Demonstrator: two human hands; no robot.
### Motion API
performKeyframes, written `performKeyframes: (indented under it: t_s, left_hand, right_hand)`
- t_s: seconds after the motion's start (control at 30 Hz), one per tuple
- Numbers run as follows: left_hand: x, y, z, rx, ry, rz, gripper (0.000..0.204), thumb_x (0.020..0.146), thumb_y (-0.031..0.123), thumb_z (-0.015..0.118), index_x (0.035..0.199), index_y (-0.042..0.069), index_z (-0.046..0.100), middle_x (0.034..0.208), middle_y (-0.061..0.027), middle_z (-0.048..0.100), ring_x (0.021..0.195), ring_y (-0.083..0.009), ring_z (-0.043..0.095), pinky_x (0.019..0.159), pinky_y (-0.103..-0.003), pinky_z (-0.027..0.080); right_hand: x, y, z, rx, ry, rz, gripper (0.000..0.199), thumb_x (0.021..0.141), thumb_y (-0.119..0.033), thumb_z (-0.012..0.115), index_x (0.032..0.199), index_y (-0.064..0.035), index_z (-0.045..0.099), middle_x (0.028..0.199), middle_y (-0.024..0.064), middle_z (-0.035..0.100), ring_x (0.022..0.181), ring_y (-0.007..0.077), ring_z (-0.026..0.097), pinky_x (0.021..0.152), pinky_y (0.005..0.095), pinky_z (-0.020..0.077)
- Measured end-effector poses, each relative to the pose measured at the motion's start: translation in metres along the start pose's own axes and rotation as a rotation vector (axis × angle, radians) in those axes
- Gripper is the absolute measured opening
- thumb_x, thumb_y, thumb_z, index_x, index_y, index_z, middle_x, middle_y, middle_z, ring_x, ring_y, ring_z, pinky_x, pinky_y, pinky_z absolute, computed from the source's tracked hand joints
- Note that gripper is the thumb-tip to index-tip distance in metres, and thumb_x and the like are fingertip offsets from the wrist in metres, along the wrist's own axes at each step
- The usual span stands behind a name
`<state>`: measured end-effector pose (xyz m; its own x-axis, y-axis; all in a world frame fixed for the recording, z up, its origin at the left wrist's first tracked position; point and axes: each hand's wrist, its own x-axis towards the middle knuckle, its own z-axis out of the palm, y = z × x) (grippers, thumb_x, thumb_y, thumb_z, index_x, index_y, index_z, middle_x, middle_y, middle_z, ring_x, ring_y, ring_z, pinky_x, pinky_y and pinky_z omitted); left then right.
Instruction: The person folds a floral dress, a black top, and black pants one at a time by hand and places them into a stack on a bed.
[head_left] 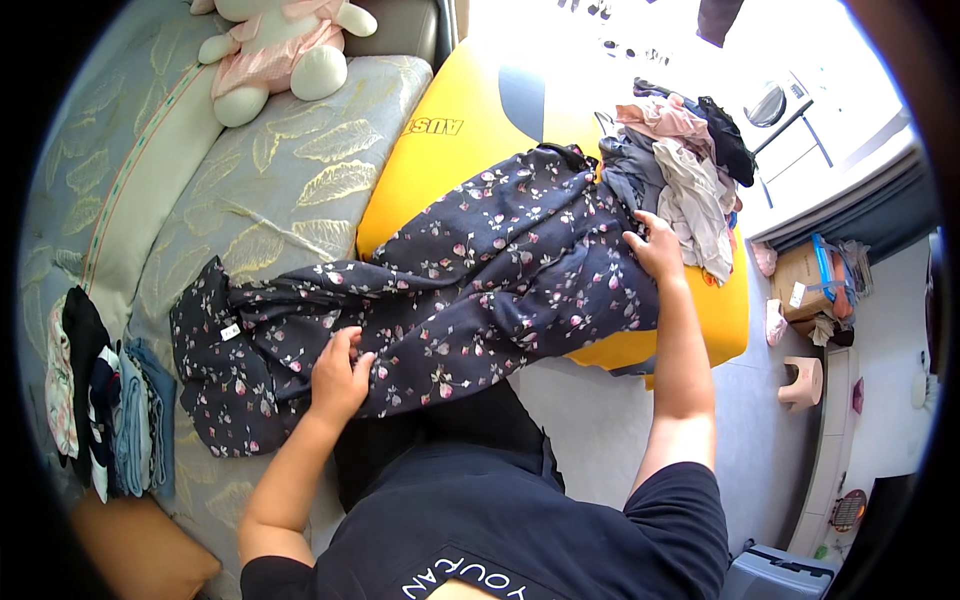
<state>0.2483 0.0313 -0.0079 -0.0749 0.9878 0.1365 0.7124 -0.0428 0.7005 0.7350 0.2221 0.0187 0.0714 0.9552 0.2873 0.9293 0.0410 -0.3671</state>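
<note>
A long black floral dress [470,290] with small pink and white flowers lies spread out and creased in front of me, from the patterned sofa seat at the left across to a yellow padded surface. A small white tag [231,332] shows near its left end. My left hand [343,372] rests on the near edge of the dress, its thumb and fingers apart. At the dress's right end is my right hand [656,247], thumb and forefinger spread, beside a heap of crumpled clothes [690,180]. Neither hand visibly grips the cloth.
Folded clothes [125,410] stand in a row on the sofa [300,180] at the left, near a brown cushion [150,550]. A plush toy [275,55] sits at the back. The yellow surface [430,160] bears the heap. A pink stool [800,384] and cardboard box [800,275] are at the right.
</note>
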Motion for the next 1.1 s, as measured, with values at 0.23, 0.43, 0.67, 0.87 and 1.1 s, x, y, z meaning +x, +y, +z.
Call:
performKeyframes:
  t_s: [0.23,0.43,0.67,0.87,1.1]
  left_hand:
    - [-0.05,0.008,0.002,0.11,-0.226,0.749,0.036,0.076,0.008,0.067,0.111,0.006,0.059,0.111,-0.014,0.06,0.1,-0.0319,0.059,0.086,-0.044,0.048]
    - [-0.046,-0.017,0.028,0.513,-0.115,0.617,0.039,0.081,0.013,0.059,0.118,0.003,0.057,0.124,-0.0173,0.056,0.117,-0.034,0.05,0.096,-0.045,0.042]
    - [-0.017,-0.015,-0.01,-0.065,-0.352,0.265,0.025,0.075,-0.002,0.055,0.096,0.003,0.067,0.092,-0.0147,0.069,0.089,-0.0306,0.065,0.08,-0.041,0.05]
    - [0.022,-0.022,-0.051,-0.409,-0.713,-0.166,0.01,0.09,0.006,0.059,0.096,0.0,0.065,0.076,0.0022,0.061,0.074,-0.0065,0.053,0.07,-0.024,0.044]
    - [0.084,-0.036,-0.039,0.157,-0.044,-0.079,0.015,0.086,0.015,0.063,0.094,0.003,0.064,0.084,-0.0158,0.067,0.077,-0.0335,0.063,0.073,-0.038,0.05]
  right_hand:
    - [-0.099,0.014,-0.017,0.111,0.104,-0.459,0.043,0.07,-0.004,0.067,0.112,-0.0087,0.062,0.117,0.0163,0.06,0.113,0.0348,0.055,0.094,0.0442,0.044]
    - [-0.145,0.008,0.004,-0.449,-0.125,-0.471,0.064,0.074,-0.01,0.067,0.135,-0.0233,0.051,0.147,0.0109,0.037,0.137,0.0334,0.032,0.111,0.0522,0.0242]
    - [-0.096,0.04,-0.02,0.342,-0.29,-0.175,0.03,0.08,0.011,0.05,0.1,-0.0022,0.067,0.094,0.0148,0.07,0.09,0.0253,0.067,0.084,0.0325,0.051]
    - [-0.006,-0.011,-0.073,0.089,-0.514,-0.173,0.015,0.082,0.006,0.053,0.092,-0.0005,0.063,0.075,0.0129,0.06,0.072,0.0233,0.06,0.069,0.0331,0.0478]
    - [0.096,-0.104,0.001,-0.437,0.09,-0.326,0.026,0.087,-0.026,0.06,0.11,-0.014,0.064,0.115,0.0095,0.063,0.111,0.0298,0.056,0.093,0.0459,0.0432]
